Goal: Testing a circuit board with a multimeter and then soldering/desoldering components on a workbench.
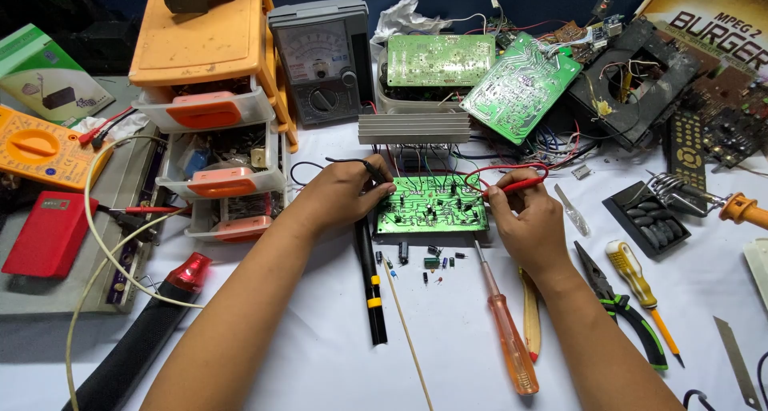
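Observation:
A green circuit board (432,205) with small black parts lies flat on the white table, below a ribbed metal heat sink (414,128). My left hand (344,195) grips a black test probe (373,169) whose tip rests at the board's left edge. My right hand (528,223) pinches a red test probe (516,185) that touches the board's right side. Red and black leads run from both probes toward the back. Loose small components (428,261) lie just in front of the board.
An analog meter (322,59) stands at the back beside orange-and-clear drawers (212,107). Two more green boards (488,71) lean behind. An orange-handled screwdriver (508,331), green pliers (628,311), a yellow screwdriver (636,279), a soldering iron stand (680,191) and a black tool (370,283) lie around.

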